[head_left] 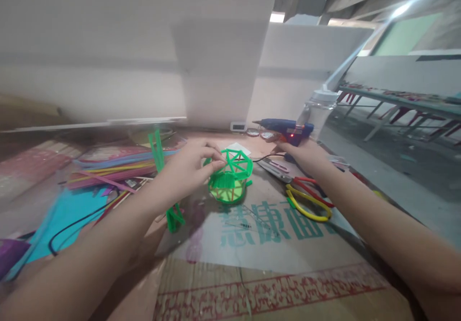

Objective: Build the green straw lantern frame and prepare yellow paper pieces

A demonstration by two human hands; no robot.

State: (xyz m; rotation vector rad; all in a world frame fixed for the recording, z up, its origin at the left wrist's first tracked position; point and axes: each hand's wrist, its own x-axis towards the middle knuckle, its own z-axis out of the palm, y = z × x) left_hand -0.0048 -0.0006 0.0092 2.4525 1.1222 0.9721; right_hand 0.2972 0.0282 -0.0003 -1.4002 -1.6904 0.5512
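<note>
My left hand (pixel 205 163) pinches the rim of a small round craft frame (pixel 227 197) made of green fuzzy strips. The frame has a spoked, wheel-like top, brown sticks at its sides and a yellow-green base on the table. My right hand (pixel 296 149) is closed around the handle of a blue hot glue gun (pixel 279 125). Its nozzle points left, above and behind the frame, apart from it, and a small red light glows on the body. Green pipe cleaners (pixel 157 149) lie beside my left forearm, which partly covers them.
Right of the frame lie a utility knife (pixel 276 170) and pliers (pixel 309 205) with red and yellow handles. Behind my right hand stands a clear bottle (pixel 317 112). Coloured strips (pixel 111 173) and a blue sheet (pixel 68 215) spread at left. A small white display (pixel 238 126) sits by the wall.
</note>
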